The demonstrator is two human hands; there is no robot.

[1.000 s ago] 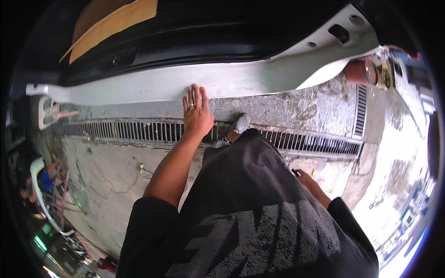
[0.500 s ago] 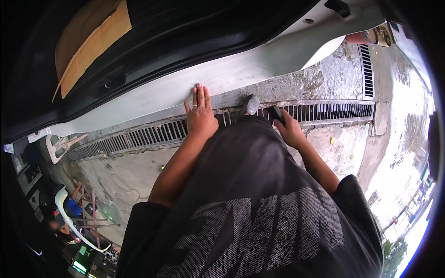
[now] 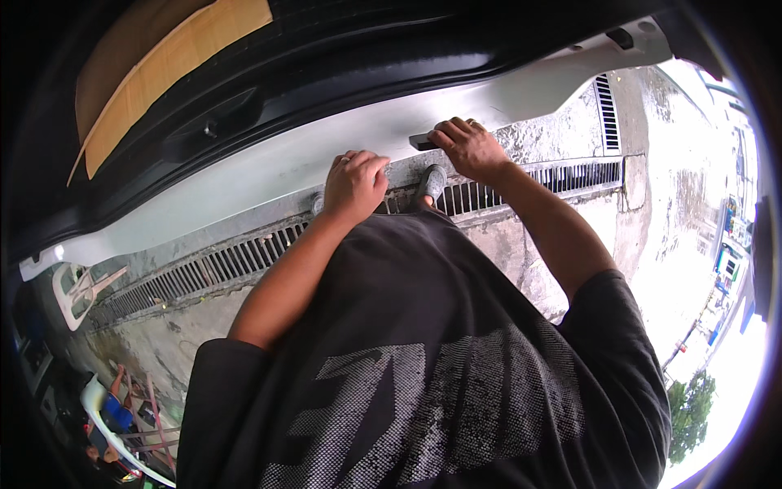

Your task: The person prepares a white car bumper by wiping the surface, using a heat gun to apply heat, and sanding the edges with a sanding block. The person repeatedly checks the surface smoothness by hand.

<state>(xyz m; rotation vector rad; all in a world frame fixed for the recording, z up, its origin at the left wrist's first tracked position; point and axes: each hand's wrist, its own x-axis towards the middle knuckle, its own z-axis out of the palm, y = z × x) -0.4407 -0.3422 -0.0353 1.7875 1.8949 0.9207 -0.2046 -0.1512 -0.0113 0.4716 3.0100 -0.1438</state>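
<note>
A long white car body panel (image 3: pixel 301 160) runs across in front of me below a black trimmed opening. My right hand (image 3: pixel 472 152) is closed around a dark, flat rectangular block (image 3: pixel 422 142), which is at the panel's lower edge; whether it presses on the surface I cannot tell. To its left, my left hand (image 3: pixel 356 186) is beside the same edge, its fingers curled in and the thumb close to them. Anything inside those fingers is hidden.
Cardboard (image 3: pixel 175 77) lies in the dark opening. Beneath me a metal drain grate (image 3: pixel 204 266) crosses the concrete floor, with my grey shoe (image 3: pixel 433 181) by it. A white frame-like part (image 3: pixel 72 297) stands at left. Another person (image 3: pixel 118 411) is at lower left, near a curved white part (image 3: pixel 96 399).
My right hand has lifted the dark block from beside my body up to the panel. My left hand, flat on the panel before, has drawn back slightly and curled its fingers. The view has shifted.
</note>
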